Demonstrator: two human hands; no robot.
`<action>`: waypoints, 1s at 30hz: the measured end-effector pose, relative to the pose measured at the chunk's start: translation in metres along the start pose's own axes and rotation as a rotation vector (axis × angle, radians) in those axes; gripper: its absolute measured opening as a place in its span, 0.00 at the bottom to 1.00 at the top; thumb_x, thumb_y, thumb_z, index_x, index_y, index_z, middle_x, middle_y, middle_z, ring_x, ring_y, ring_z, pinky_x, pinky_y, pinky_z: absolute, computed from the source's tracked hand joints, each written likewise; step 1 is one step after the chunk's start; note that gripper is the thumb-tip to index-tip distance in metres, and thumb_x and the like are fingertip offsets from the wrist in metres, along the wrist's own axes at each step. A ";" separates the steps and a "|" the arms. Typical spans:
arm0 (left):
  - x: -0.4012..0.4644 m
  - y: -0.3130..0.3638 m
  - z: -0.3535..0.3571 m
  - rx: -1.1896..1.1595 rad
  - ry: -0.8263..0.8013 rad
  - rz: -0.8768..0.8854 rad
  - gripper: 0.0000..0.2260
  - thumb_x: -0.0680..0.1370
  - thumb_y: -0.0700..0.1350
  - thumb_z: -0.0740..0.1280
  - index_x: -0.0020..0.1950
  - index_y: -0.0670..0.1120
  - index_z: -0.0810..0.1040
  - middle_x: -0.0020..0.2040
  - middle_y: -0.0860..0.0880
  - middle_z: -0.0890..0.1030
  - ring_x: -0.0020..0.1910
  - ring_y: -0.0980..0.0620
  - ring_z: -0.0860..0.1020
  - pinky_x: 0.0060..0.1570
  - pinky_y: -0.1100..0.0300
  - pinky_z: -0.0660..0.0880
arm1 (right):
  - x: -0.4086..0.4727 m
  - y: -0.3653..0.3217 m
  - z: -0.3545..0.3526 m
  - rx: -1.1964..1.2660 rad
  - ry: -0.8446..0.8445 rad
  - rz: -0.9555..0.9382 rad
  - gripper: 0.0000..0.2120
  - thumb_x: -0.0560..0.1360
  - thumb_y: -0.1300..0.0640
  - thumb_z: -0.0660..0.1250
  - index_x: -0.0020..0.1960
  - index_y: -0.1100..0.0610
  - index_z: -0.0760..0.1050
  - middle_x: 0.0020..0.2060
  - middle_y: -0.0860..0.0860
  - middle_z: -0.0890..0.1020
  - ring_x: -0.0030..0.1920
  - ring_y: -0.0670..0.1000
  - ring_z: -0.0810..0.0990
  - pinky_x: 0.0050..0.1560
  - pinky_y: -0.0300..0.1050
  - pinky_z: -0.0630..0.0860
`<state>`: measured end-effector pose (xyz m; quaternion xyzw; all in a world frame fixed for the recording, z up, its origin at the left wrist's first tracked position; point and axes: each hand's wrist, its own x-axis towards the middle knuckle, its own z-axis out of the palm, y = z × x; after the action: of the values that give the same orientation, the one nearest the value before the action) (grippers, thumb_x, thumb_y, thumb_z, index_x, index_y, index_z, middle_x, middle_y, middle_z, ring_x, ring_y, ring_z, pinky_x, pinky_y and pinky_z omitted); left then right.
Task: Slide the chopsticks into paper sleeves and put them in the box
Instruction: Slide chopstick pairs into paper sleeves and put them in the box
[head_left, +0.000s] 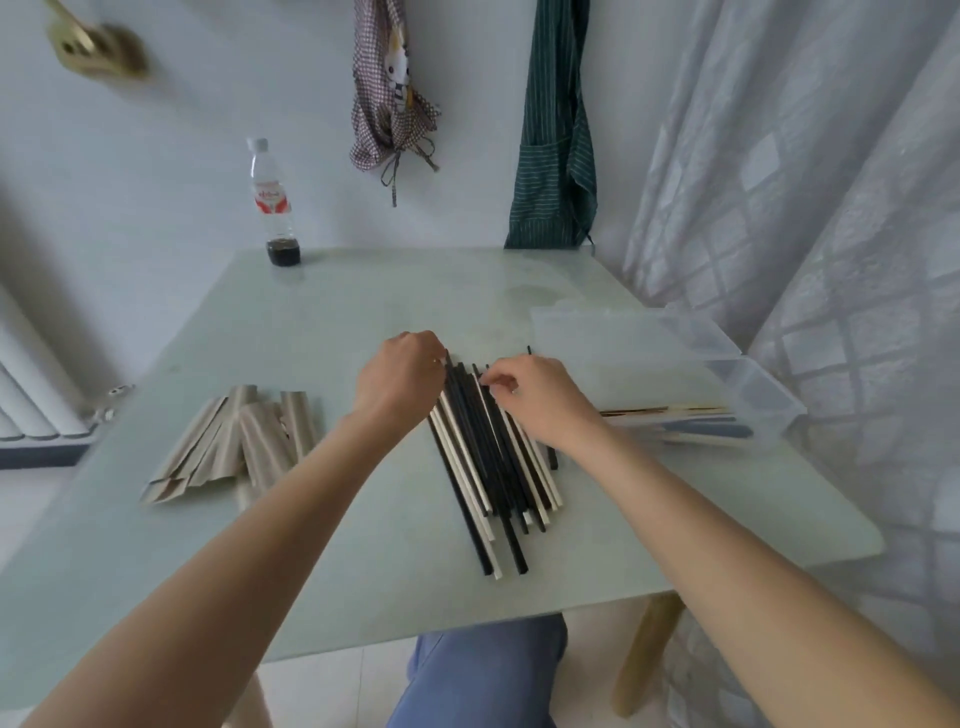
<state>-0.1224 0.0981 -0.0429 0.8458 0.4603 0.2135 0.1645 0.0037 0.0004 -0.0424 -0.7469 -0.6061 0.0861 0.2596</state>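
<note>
Picking chopsticks from the pile, most work still left
Both hands, left hand (402, 376) and right hand (530, 397), pinch chopsticks (488, 457) at the pile's far end; paper sleeves (234, 447) wait left of the pile, the box (753, 395) at its right holds a few sleeved ones

Both hands (402, 376) on chopsticks (488, 467)

Only one thing carries print here: the bottle (272, 200) at the far side of the table wears a red and white label, but the writing on it looks too blurred to read.
</note>
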 end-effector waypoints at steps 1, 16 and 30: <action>-0.004 -0.012 -0.005 0.034 0.009 -0.020 0.15 0.77 0.40 0.59 0.63 0.48 0.75 0.61 0.47 0.77 0.60 0.44 0.74 0.53 0.53 0.72 | 0.000 -0.008 0.011 -0.020 -0.053 -0.003 0.13 0.78 0.60 0.60 0.60 0.57 0.78 0.56 0.53 0.81 0.56 0.52 0.78 0.58 0.44 0.73; -0.032 -0.125 -0.010 0.395 -0.188 -0.239 0.19 0.78 0.44 0.60 0.67 0.38 0.67 0.64 0.40 0.73 0.65 0.40 0.68 0.58 0.53 0.66 | 0.010 -0.054 0.091 -0.445 -0.137 0.332 0.13 0.78 0.69 0.57 0.61 0.66 0.71 0.59 0.62 0.75 0.58 0.61 0.77 0.48 0.48 0.72; -0.025 -0.121 0.007 -0.002 -0.022 -0.073 0.15 0.76 0.35 0.57 0.61 0.41 0.73 0.48 0.42 0.80 0.49 0.42 0.77 0.44 0.51 0.76 | 0.013 -0.069 0.097 -0.523 -0.276 0.315 0.15 0.76 0.69 0.58 0.62 0.65 0.71 0.61 0.62 0.74 0.61 0.61 0.73 0.55 0.49 0.72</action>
<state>-0.2164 0.1397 -0.1113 0.8305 0.4890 0.1986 0.1781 -0.0955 0.0496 -0.0878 -0.8540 -0.5143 0.0671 -0.0420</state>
